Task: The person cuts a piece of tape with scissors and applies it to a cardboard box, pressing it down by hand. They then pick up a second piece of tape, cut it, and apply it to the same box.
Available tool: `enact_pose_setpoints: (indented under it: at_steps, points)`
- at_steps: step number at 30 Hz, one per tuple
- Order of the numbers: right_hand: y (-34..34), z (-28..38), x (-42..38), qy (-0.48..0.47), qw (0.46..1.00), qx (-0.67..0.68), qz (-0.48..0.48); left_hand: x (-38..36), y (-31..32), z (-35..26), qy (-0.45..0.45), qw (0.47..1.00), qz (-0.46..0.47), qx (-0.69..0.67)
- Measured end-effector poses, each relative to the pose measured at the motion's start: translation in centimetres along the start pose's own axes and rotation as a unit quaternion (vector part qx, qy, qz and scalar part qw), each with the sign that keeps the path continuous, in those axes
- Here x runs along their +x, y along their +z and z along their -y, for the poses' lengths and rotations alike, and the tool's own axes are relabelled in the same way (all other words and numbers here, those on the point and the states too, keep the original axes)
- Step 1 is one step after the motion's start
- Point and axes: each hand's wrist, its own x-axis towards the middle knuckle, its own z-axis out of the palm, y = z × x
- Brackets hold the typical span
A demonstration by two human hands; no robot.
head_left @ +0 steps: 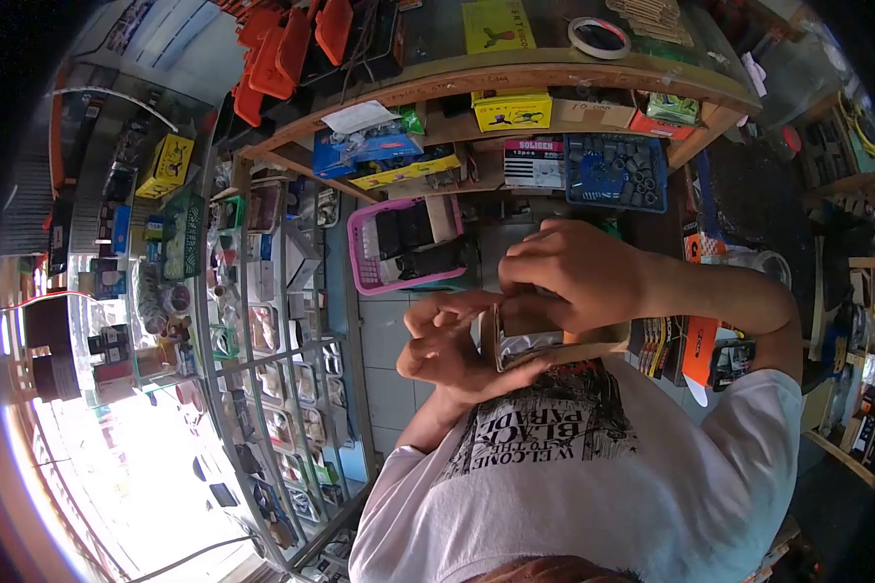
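Note:
A small open cardboard box (593, 347) is held close to my chest, tilted so that its opening faces up at me. Clear plastic wrapping (530, 343) shows inside it. My left hand (447, 350) wraps around the box's left end and underside, with the fingers bent. Over the far edge of the opening, my right hand (574, 272) has its fingers curled down at the box. Its fingertips are partly hidden, so whatever they pinch cannot be made out.
Beyond my hands, a pink basket (357, 255) holds dark packages. A blue tray of grey fittings (616, 172) and yellow boxes (512, 111) sit on the wooden shelf. A tape roll (599, 39) lies above. A glass display case (282, 369) stands left; orange boxes (702, 348) are at right.

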Motion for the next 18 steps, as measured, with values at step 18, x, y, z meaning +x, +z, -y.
enact_pose_setpoints:
  at_steps: [18]
  points:
    - [-1.1, -0.7, -1.6, 0.020, 0.997, -0.070, 0.036, 0.3, 0.3, 0.0, -0.121, 0.992, -0.027, -0.025]
